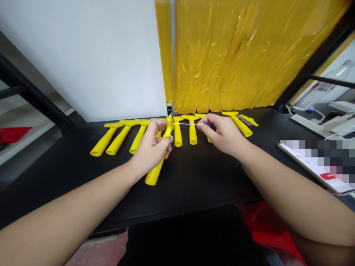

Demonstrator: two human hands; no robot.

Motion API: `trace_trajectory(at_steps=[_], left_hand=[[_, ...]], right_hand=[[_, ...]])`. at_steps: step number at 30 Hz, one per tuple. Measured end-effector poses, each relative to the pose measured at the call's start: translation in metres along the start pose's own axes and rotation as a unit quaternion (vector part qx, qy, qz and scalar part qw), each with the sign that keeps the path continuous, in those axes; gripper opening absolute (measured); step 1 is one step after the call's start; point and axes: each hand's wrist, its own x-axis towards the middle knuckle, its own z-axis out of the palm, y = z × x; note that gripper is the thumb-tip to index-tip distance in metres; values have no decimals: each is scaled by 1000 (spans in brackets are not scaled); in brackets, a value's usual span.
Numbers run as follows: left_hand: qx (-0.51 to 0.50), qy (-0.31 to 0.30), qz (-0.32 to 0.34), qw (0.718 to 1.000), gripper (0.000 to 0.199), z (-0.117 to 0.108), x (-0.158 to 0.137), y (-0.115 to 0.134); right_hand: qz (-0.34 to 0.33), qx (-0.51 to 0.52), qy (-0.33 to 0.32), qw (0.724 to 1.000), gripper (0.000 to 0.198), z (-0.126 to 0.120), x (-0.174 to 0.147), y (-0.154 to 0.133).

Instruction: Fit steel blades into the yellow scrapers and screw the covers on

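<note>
My left hand (149, 146) is closed around a yellow plastic scraper (154, 173), its wide head tilted up and its round hollow handle end pointing toward me. My right hand (222, 133) grips a screwdriver (185, 124) by its dark handle, mostly hidden in the fingers. The thin metal shaft runs leftward, its tip at the scraper's head; whether it sits in a screw is too small to tell. Behind both hands, several similar yellow scrapers (119, 139) lie in a row. At the right end lies another scraper (242, 125), beside a metal blade (245, 120) and a loose yellow strip (252, 120).
The black tabletop (199, 177) ends close to my body. A white panel (91, 55) and yellow plastic sheeting (222, 55) rise behind the row. On the right are a tablet-like device (307, 166) and a clear bottle (321, 88). Red material (271, 229) hangs below the front edge.
</note>
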Motion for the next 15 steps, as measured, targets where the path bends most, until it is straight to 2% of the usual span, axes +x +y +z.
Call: trace_trajectory(at_steps=[3,6,11,12,15], left_hand=[[11,2,5,1000,35,0,0,1],[10,6,9,1000,34,-1,0,1],[4,9,16,1000,33,-2,1,2],[6,10,18,1000,32,-1,1,2],[14,9,20,1000,32,-1,0,2]], right_hand=[[20,13,-36,999,38,3,0,-1],[20,55,-66,996,20,7,-2,3],[15,47,-34,998,16,8,0,10],[22,38,-31,999,17,7,1,10],[38,28,-55,997,39,6,5,12]])
